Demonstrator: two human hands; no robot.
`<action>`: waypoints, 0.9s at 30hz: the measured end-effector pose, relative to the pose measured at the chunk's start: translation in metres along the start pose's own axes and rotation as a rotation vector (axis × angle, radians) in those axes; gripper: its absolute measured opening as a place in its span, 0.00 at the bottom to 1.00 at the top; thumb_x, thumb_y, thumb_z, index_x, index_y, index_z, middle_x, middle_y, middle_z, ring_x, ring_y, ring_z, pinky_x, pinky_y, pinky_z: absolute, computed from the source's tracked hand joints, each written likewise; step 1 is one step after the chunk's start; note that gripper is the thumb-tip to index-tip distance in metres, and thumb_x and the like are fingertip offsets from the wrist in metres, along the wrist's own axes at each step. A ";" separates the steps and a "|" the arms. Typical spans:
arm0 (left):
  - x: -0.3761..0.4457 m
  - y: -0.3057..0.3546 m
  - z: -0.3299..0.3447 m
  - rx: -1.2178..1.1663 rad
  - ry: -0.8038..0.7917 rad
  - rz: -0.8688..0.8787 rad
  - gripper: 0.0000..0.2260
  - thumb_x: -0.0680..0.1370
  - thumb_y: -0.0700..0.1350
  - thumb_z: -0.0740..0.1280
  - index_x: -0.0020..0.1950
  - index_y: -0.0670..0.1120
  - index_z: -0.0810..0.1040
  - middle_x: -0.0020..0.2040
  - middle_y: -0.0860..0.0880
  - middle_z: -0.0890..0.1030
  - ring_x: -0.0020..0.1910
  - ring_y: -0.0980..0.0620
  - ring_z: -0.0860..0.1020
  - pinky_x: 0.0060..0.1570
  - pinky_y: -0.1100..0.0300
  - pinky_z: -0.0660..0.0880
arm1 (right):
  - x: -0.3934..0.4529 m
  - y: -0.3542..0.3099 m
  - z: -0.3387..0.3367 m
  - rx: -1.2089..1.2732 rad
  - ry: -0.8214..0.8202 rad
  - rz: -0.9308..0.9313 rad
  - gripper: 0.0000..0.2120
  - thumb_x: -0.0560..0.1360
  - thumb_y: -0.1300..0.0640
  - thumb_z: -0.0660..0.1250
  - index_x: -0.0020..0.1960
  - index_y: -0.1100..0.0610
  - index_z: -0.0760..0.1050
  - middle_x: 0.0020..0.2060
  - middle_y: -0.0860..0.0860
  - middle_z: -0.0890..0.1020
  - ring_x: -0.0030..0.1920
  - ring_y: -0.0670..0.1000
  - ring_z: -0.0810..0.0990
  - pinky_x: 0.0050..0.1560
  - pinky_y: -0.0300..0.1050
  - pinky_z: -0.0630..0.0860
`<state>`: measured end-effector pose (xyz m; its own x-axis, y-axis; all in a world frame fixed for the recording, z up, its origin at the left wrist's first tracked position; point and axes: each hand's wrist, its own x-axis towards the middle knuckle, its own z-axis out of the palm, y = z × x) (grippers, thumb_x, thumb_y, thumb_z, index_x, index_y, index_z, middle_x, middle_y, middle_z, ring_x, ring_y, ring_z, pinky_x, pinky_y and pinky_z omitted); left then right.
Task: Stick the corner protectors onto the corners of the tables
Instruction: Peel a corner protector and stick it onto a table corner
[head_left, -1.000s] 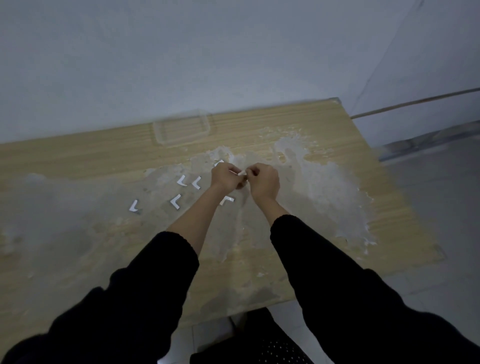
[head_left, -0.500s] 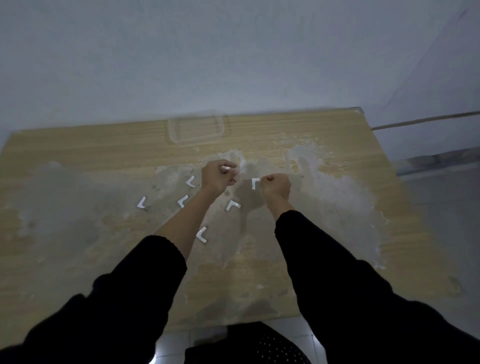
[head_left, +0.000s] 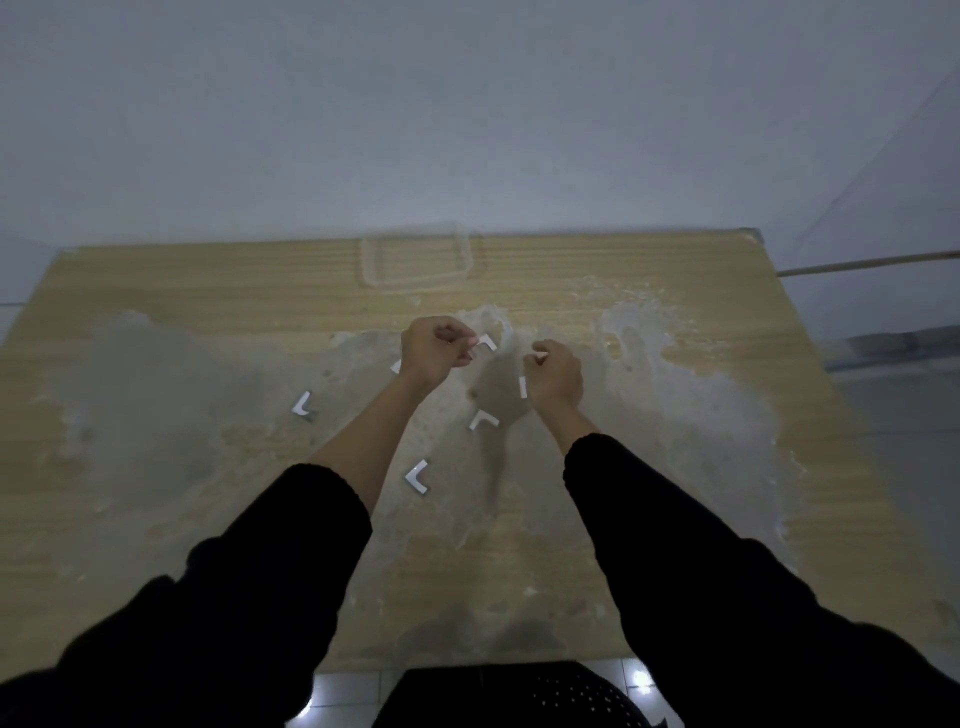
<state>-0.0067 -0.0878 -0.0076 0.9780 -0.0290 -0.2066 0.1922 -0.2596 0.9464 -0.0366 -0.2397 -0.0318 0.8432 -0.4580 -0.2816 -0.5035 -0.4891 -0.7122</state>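
Both hands are curled shut. The left hand (head_left: 434, 353) pinches a small white L-shaped corner protector (head_left: 485, 343); the right hand (head_left: 553, 376) holds a little white strip (head_left: 523, 387). More lie on the stained wooden table (head_left: 727, 291). Keep the sticky side clean, then press it onto a corner.

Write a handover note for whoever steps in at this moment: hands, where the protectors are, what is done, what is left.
Left hand: fingers curled, pinching a small white piece, likely peeled backing; too small to be sure.
Right hand: curled round a corner protector, whose white edge shows at the palm.
Loose protectors lie on the stained middle of the table: one at the left, one nearest the person, one between the forearms, one beside the left fingertips, one part hidden behind the left hand.
A clear tray sits at the far edge.
Done: no protector is seen on any corner in view.
Left: stick the held one, then the others.
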 end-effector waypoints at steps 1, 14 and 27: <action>0.000 0.001 -0.003 -0.021 0.008 -0.011 0.03 0.73 0.32 0.70 0.46 0.36 0.80 0.28 0.48 0.79 0.24 0.61 0.78 0.29 0.68 0.78 | -0.002 -0.009 0.005 0.021 -0.025 -0.041 0.13 0.77 0.59 0.62 0.61 0.58 0.77 0.55 0.57 0.82 0.54 0.57 0.81 0.51 0.47 0.77; -0.013 -0.016 -0.168 0.223 0.079 -0.021 0.14 0.71 0.32 0.71 0.57 0.35 0.80 0.50 0.37 0.83 0.35 0.60 0.79 0.49 0.61 0.80 | -0.082 -0.133 0.118 0.238 -0.238 -0.390 0.09 0.69 0.65 0.69 0.48 0.62 0.82 0.43 0.59 0.85 0.41 0.52 0.81 0.49 0.46 0.79; -0.072 -0.072 -0.460 0.663 0.220 0.170 0.09 0.76 0.46 0.68 0.54 0.46 0.83 0.52 0.46 0.76 0.46 0.50 0.77 0.49 0.59 0.72 | -0.241 -0.276 0.310 0.385 -0.404 -0.417 0.05 0.72 0.65 0.71 0.46 0.66 0.81 0.35 0.56 0.81 0.29 0.46 0.78 0.34 0.37 0.76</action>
<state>-0.0541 0.3771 0.0533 0.9971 0.0557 0.0513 0.0141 -0.8022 0.5969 -0.0427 0.2356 0.0330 0.9933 0.0594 -0.0995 -0.0832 -0.2322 -0.9691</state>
